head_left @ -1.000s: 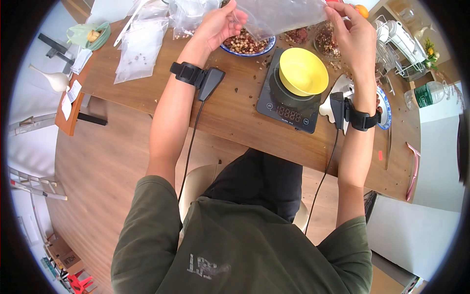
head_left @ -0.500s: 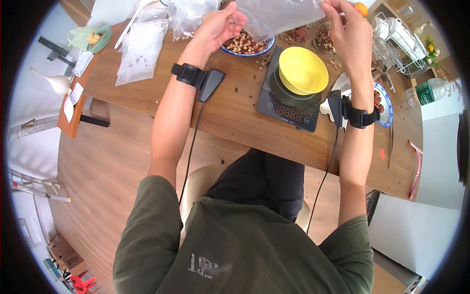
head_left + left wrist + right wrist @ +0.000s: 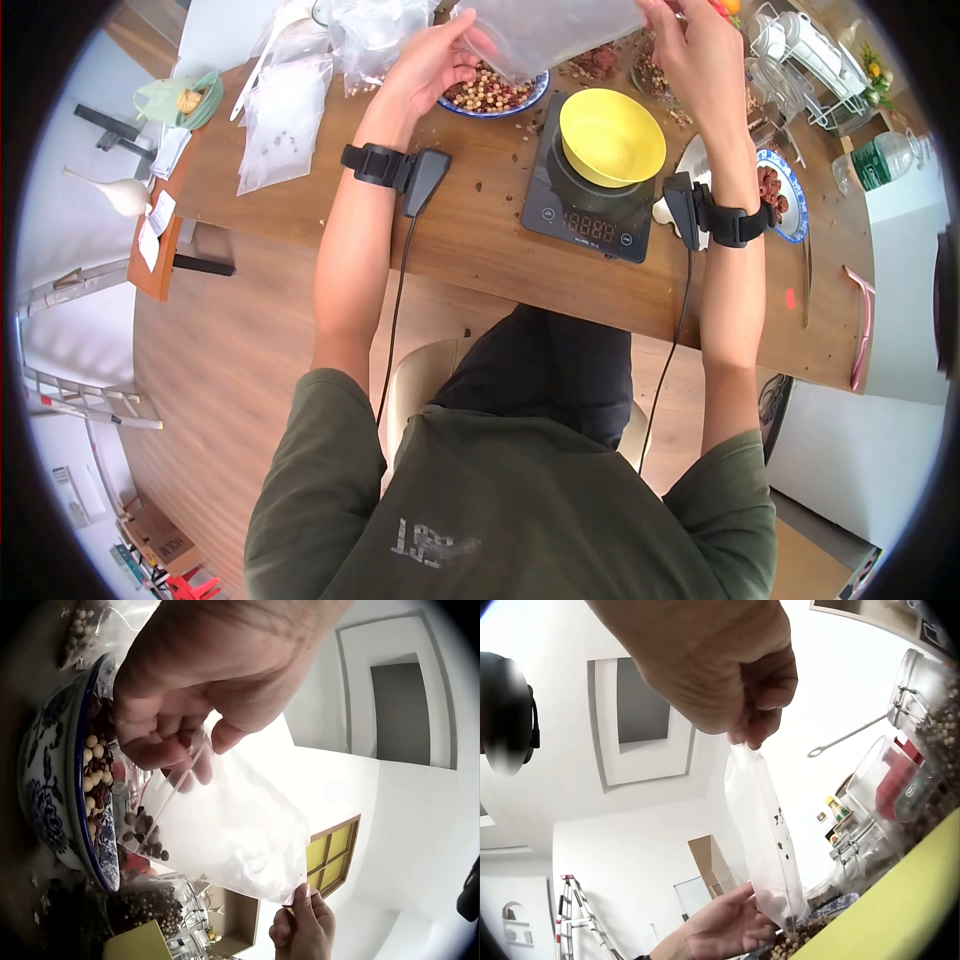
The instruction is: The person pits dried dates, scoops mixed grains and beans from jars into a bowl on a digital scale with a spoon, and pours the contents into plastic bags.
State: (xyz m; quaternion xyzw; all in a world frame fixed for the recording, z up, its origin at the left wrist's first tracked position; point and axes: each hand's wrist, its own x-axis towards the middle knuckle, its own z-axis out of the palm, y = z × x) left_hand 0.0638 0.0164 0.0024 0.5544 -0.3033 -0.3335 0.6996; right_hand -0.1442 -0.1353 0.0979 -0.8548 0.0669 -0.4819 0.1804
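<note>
A clear plastic zip bag (image 3: 560,35) hangs tilted between my two hands. My left hand (image 3: 430,62) pinches it by the zip strip, as the left wrist view shows. At the opposite end, my right hand (image 3: 700,70) pinches a corner, held higher. Small dark round pieces (image 3: 150,832) have gathered inside the bag's low end. That end is over the blue-and-white bowl (image 3: 49,787), which holds pale and dark red beans (image 3: 94,776). Nearer my body, a yellow bowl (image 3: 610,130) stands on a black digital scale (image 3: 585,225).
Flat zip bags (image 3: 285,120) lie to the left on the wooden table. Right of the scale are a blue-rimmed plate (image 3: 795,215) with reddish-brown pieces and a white dish rack (image 3: 815,60). Behind the yellow bowl stands a glass jar (image 3: 154,907) of beans. Crumbs dot the tabletop.
The head view has shifted slightly. My right hand has moved a little left, closer to the left hand. Both hands keep their hold on the bag.
</note>
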